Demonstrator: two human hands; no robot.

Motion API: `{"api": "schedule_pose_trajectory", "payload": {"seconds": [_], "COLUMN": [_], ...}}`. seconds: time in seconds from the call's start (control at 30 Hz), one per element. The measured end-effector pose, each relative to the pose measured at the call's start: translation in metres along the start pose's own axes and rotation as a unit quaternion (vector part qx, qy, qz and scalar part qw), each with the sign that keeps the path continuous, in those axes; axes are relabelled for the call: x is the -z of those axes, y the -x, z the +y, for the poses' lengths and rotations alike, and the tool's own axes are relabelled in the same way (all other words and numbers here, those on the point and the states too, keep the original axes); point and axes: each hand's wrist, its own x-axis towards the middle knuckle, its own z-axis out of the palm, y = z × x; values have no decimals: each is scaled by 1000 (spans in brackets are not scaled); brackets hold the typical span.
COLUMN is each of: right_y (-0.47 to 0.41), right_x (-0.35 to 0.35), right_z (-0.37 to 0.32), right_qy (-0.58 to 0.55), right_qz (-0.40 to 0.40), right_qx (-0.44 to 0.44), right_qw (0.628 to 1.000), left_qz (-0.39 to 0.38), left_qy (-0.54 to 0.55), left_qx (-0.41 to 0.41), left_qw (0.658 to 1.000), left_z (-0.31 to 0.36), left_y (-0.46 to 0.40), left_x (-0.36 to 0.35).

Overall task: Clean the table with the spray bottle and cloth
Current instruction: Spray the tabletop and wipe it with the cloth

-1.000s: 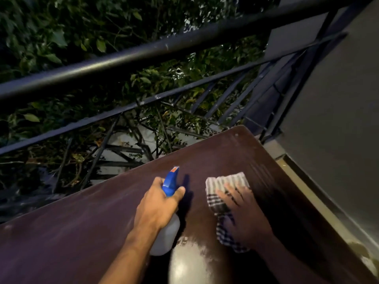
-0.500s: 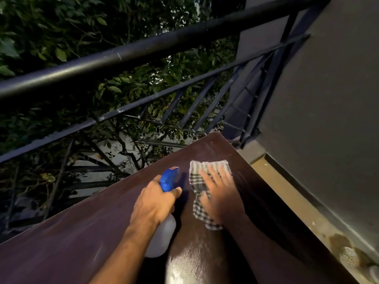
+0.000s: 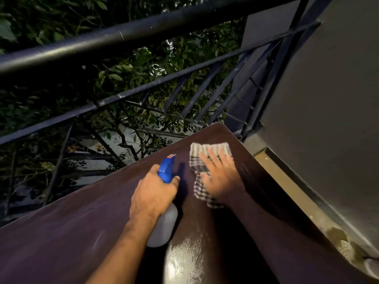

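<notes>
A dark brown table [image 3: 71, 232] fills the lower part of the view. My left hand [image 3: 151, 193] grips a white spray bottle [image 3: 164, 226] with a blue trigger head, its nozzle pointing toward the far table edge. Just to its right, my right hand [image 3: 218, 177] presses flat, fingers spread, on a checked white-and-dark cloth [image 3: 202, 152] near the table's far right corner. A wet glossy patch [image 3: 184, 261] shines on the table below the bottle.
A black metal railing [image 3: 123, 35] runs behind the table, with leafy branches beyond it. A grey wall [image 3: 328, 99] stands on the right, and a narrow strip of floor [image 3: 287, 181] lies between wall and table edge.
My right hand has slid the cloth away from me toward the far right corner of the table. The left hand with the bottle has stayed about where it was.
</notes>
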Motion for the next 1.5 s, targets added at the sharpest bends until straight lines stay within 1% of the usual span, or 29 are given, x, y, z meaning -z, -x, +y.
{"api": "schedule_pose_trajectory", "payload": {"seconds": [0.17,0.23,0.3,0.33,0.37,0.43,0.5,0.63,0.7,0.77,0.83,0.87,0.93,1.0,1.03,1.13,1.2,1.3,1.37,1.4,1.47,1.5], "right_y": [73,74,58,45,32,11,3,4,4,3,-1,-3,-1,12,22,53,66,61,43,29,-4,-19], "right_x": [-15,-13,-4,2,7,15,12,5,2,-3,-12,-17,-25,-33,-38,-53,-61,-66,-66,-67,-65,-65], "right_z": [-14,-7,3,10,17,23,23,20,17,6,-23,-44,-98,-154,-185,-257,-277,-278,-276,-276,-276,-272], "right_qy": [7,7,34,56,69,58,41,18,-12,-21,-18,-18,-25,-31,-36,-75,-90,-81,-43,-18,33,34], "right_qz": [-26,-4,23,43,52,26,22,34,36,26,2,-13,-39,-57,-51,-14,-3,7,-3,-8,-15,-21], "right_qx": [123,170,176,150,99,-16,-78,-92,-131,-159,-156,-141,-80,14,71,239,296,340,325,292,184,125], "right_qw": [992,985,983,986,991,998,996,995,991,987,988,990,996,998,996,968,951,937,945,956,982,991], "left_qz": [0,-8,-10,-10,-7,2,20,47,61,68,57,50,50,62,68,83,92,95,105,111,120,122], "left_qy": [2,12,26,38,57,98,110,86,69,63,55,53,55,57,63,78,72,68,73,75,75,75], "left_qx": [7,-4,-11,-10,-7,5,28,90,104,113,119,121,123,126,133,145,142,149,159,164,171,174], "left_qw": [1000,1000,1000,999,998,995,993,991,990,989,990,990,990,988,987,983,983,982,979,977,975,974], "left_z": [0,-5,-11,-15,-20,-35,-55,-98,-115,-130,-146,-155,-173,-185,-192,-213,-227,-249,-263,-269,-281,-286], "left_y": [7,12,14,16,19,27,38,52,56,60,64,67,73,78,80,85,89,97,102,105,111,114], "left_x": [2,4,7,9,11,15,20,38,50,60,71,75,84,91,95,110,120,136,145,150,158,161]}}
